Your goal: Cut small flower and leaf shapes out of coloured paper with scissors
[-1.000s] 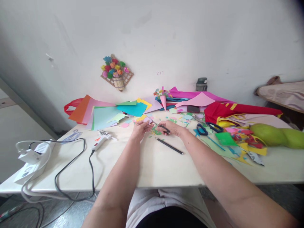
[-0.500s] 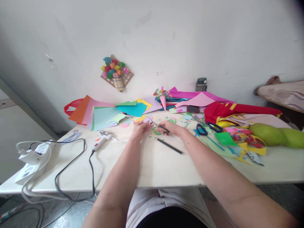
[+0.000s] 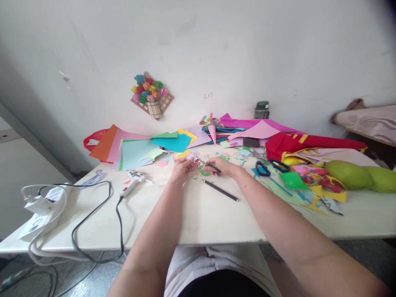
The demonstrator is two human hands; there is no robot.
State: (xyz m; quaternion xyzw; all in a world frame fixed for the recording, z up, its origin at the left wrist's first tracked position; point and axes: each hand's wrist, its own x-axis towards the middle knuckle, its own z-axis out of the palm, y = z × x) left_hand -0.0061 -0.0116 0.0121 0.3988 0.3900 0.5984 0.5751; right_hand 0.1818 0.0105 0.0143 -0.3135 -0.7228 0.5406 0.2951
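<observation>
A small piece of lilac paper (image 3: 191,157) is pinched in my left hand (image 3: 185,167), its lower part hidden by the fingers. My right hand (image 3: 223,167) is closed around the dark handles of a pair of scissors (image 3: 213,167). The scissor blades point left and reach up to the lilac paper. Small scraps of coloured paper (image 3: 225,156) lie scattered behind and under both hands. Just in front of my right hand, a black pencil (image 3: 220,190) rests slantwise on the table.
A glue gun (image 3: 133,184) with a black cord lies at left, near a white power strip (image 3: 46,216). Coloured sheets (image 3: 171,142) line the wall side. At right are larger blue-handled scissors (image 3: 272,166), a red cloth (image 3: 287,144) and a green pouch-like thing (image 3: 352,175).
</observation>
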